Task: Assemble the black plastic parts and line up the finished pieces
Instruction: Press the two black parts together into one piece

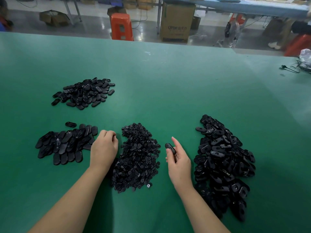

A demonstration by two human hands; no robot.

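Note:
On the green table [168, 84] lie several heaps of black plastic parts. A heap of small round pieces [138, 157] sits between my hands. A long heap of oval shells [223, 162] lies to the right. Flat oval pieces [67, 143], some laid in rows, lie to the left, and another oval pile [85, 93] sits farther back. My right hand [178, 158] pinches one black oval part [170, 147] between thumb and fingers. My left hand [104, 148] hovers with curled fingers at the left edge of the small-piece heap; whether it holds anything is hidden.
Black cables [297, 68] and a plastic bag [306, 54] lie at the table's far right corner. Beyond the far edge stand an orange stool [122, 26], cardboard boxes [175, 22] and a fan [233, 31] on the floor.

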